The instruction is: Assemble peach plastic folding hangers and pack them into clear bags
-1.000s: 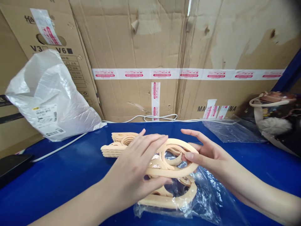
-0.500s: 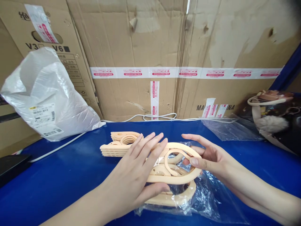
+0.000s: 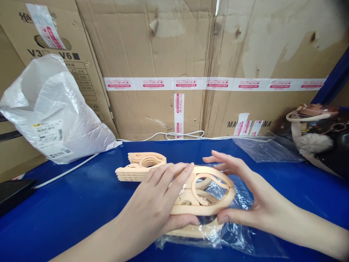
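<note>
Far left, dark flat object [image 3: 15,194] on the blue table [image 3: 71,203], cut off by the frame. Behind it, cardboard box [image 3: 79,34] marked V3/V6, tape over its hand hole; contents not visible. White plastic mailer [image 3: 51,109] leans on the box, bulging, printed label [image 3: 49,134] on front, what's inside can't be seen. White cable [image 3: 67,171] runs past its base and along the back edge. Next, stack of peach hangers [image 3: 132,176], several layers, lying flat just beyond my left hand [image 3: 159,200]. That hand is closed on one peach hanger [image 3: 201,210], fingers over the top, thumb along the near side. The piece sits centre, above a crumpled clear bag [image 3: 240,238]. Under it, another peach hanger piece [image 3: 201,231], clear film over its near edge; can't tell if it's fully bagged. Large taped carton [image 3: 152,47] stands behind, contents hidden. My right hand [image 3: 245,196] makes a wide C round the held piece's right end, thumb at the near rim; can't tell if it grips. Further right, flat clear plastic [image 3: 261,151], then a dark handbag [image 3: 298,123] with a fluffy pompom [image 3: 315,143], insides unseen.
</note>
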The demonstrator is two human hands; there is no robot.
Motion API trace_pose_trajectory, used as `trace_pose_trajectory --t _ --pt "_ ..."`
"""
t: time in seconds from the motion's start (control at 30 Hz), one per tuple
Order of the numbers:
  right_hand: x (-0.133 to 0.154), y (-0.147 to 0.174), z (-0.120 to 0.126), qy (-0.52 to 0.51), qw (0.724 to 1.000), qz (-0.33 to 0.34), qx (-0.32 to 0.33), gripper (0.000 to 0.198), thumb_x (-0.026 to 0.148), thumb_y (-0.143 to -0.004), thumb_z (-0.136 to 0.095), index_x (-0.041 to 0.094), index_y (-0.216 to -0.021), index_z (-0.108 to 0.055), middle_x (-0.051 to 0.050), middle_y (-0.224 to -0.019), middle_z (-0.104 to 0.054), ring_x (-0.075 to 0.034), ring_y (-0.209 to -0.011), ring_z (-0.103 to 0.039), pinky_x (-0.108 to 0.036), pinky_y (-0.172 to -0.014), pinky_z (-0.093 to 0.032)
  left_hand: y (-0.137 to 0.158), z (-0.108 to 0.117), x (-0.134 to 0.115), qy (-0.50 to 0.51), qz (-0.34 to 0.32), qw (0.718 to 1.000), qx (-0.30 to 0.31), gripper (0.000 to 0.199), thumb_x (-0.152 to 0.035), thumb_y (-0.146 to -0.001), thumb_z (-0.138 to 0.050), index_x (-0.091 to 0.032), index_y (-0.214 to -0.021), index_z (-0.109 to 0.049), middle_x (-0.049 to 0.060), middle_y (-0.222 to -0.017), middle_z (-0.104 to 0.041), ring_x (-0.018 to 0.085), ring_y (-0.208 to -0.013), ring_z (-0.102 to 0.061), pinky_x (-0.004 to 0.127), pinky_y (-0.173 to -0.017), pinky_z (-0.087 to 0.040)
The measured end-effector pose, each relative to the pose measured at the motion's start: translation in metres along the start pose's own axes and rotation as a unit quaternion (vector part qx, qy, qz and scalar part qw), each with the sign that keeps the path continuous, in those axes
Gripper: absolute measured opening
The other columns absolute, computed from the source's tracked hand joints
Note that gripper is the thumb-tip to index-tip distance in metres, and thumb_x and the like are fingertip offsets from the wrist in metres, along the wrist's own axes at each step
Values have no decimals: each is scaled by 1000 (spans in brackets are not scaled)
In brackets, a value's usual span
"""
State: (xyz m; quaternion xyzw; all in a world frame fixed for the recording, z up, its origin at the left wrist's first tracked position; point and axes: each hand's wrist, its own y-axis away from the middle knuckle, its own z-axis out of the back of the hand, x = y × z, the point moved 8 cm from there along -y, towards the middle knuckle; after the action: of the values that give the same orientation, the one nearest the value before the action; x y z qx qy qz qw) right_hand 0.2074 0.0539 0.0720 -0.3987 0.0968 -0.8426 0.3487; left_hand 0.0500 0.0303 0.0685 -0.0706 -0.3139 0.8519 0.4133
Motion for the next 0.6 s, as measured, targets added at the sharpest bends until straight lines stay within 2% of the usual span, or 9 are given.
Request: trace_pose_trajectory --t 0.13,0.27,0.37,0.43,0.5,0.6 --pt "21 2 -2 136 986 91 43 79 34 -78 -71 38 -141 -24 -5 -136 -49 -26 -122 -48 -41 -98 -45 -2 0 -6 13 1 1000 -4 78 -62 -87 -46 -13 -144 -28 14 -131 -52 29 -119 -47 42 -103 -36" --pt "29 1 -9 177 976 108 64 77 29 -79 -68 32 -141 -24 -8 -132 -50 -26 -120 -47 -42 -97 -45 -3 -6 -7 42 10 999 10 76 -64 -86 -44 -15 -144 -29 13 -134 -51 28 -122 -46 42 -103 -36" --pt "23 0 -6 178 979 82 53 84 20 -70 -69 30 -140 -24 -8 -131 -49 -27 -120 -47 -45 -98 -44 -1 -10 -6 49 19 998 35 85 -65 -85 -45 -17 -148 -17 15 -142 -44 30 -130 -40 45 -107 -33" --pt "16 -3 5 174 982 61 43 87 17 -66 -69 31 -140 -25 -7 -131 -48 -29 -121 -46 -46 -99 -44 1 -11 -3 45 32 997 51 95 -69 -83 -45 -17 -151 -4 18 -151 -31 34 -137 -29 51 -110 -29" --pt "7 -6 28 166 985 29 27 85 17 -66 -67 31 -140 -26 -7 -134 -44 -31 -124 -45 -46 -102 -42 5 -12 0 50 52 995 70 99 -71 -82 -44 -18 -151 4 18 -156 -17 37 -141 -20 55 -110 -26" --pt "-14 -6 67 152 986 -66 15 75 18 -73 -61 30 -140 -29 -9 -138 -41 -30 -128 -43 -38 -105 -38 11 -15 5 82 81 988 102 92 -66 -86 -45 -23 -151 4 14 -157 -15 34 -142 -18 54 -111 -27"
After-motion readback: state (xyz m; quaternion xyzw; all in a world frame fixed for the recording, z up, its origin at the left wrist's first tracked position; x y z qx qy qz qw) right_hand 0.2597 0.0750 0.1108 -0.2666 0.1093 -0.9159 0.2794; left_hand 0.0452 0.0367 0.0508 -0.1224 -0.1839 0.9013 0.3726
